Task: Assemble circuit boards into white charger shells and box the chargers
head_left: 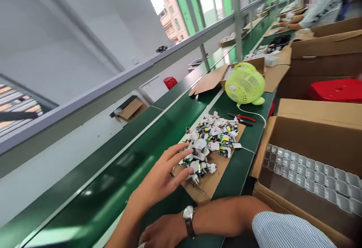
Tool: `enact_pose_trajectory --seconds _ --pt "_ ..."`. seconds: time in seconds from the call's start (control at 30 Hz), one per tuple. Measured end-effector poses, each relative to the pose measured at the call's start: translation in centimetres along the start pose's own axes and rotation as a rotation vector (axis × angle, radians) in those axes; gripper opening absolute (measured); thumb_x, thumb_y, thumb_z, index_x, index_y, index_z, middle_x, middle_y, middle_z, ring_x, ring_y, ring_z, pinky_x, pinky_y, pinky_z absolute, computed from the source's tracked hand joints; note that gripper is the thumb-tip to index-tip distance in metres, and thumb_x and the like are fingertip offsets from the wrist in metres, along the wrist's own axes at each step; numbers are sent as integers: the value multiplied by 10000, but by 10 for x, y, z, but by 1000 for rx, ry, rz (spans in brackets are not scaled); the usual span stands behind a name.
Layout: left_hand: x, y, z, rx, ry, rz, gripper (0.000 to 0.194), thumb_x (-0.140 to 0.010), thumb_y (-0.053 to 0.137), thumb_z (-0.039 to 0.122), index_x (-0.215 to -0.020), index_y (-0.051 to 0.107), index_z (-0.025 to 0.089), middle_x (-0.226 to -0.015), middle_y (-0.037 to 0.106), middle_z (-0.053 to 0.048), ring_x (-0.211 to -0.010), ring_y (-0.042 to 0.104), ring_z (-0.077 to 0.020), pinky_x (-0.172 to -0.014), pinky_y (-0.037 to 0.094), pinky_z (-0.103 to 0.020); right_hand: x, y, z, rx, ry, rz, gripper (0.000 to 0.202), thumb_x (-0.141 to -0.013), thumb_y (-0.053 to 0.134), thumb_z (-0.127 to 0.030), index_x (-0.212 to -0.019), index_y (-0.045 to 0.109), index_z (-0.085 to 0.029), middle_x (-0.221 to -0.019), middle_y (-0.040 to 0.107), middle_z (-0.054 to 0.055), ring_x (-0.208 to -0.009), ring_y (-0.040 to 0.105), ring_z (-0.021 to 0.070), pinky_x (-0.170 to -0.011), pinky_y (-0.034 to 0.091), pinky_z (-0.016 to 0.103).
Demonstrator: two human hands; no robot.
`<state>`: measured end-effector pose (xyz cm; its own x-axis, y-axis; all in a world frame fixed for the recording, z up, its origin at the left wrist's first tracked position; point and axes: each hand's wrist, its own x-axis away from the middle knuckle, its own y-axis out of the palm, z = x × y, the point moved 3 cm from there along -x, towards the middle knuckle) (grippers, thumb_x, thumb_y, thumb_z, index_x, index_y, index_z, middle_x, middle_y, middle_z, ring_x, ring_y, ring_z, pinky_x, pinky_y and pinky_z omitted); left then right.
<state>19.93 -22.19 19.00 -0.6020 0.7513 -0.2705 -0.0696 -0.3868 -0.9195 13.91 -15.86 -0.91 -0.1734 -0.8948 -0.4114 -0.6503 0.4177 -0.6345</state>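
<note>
My left hand [161,172] reaches over the near left edge of a pile of small circuit boards with white plastic plug parts [209,137]. Its fingers are stretched out and apart, with nothing held between them. The pile lies on a flat cardboard sheet [207,193] on the green bench. Low in the view, my right hand [162,231] crosses towards the left below the other hand, a watch [188,218] on its wrist. Its fingers curl downward and are partly cut off by the frame; a small whitish bit shows at them, too unclear to name.
A green-yellow fan [245,84] stands beyond the pile, its white cord trailing along the bench edge. Red-handled pliers [244,118] lie before it. At right, an open carton [263,157] holds rows of clear plastic pieces [311,172]. A co-worker [322,10] sits farther along.
</note>
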Motion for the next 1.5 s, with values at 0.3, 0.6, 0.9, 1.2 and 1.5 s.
enact_pose_trajectory --seconds 0.3,0.6,0.9,1.2,1.5 --pt "211 -12 -23 372 -736 796 318 -911 727 430 -1145 744 215 -1209 755 -116 -1100 726 -277 -978 611 -460 1 1 0 243 -66 19 485 -951 661 -340 -1367 505 -144 -1209 659 128 -1034 650 235 -874 562 332" --pt "328 84 -15 348 -1085 511 879 -767 852 435 -1540 445 330 -1578 526 -100 -1453 499 -327 -1216 400 -532 3 5 4 200 -76 112 306 -1006 542 -178 -1307 594 -197 -1279 608 121 -1159 611 227 -965 576 368" --pt "314 91 -40 628 -1088 626 855 -949 647 522 -1643 203 296 -1520 587 -122 -1317 627 -274 -1124 485 -466 1 2 1 242 -89 184 286 -1020 558 -227 -1301 611 -218 -1235 677 129 -1042 696 229 -853 627 358" --pt "324 99 -37 605 -926 833 967 -974 658 451 -1656 -20 344 -1650 417 -134 -1512 427 -277 -1230 356 -508 -22 -10 -10 135 -104 233 430 -990 553 -131 -1398 554 -267 -1293 659 117 -1119 683 224 -913 618 365" --pt "328 97 -39 520 -960 853 781 -1054 493 452 -1657 9 339 -1615 468 -140 -1474 475 -272 -1173 416 -514 -18 2 3 169 -66 177 381 -983 532 -130 -1347 581 -231 -1243 688 125 -1074 695 234 -850 632 362"
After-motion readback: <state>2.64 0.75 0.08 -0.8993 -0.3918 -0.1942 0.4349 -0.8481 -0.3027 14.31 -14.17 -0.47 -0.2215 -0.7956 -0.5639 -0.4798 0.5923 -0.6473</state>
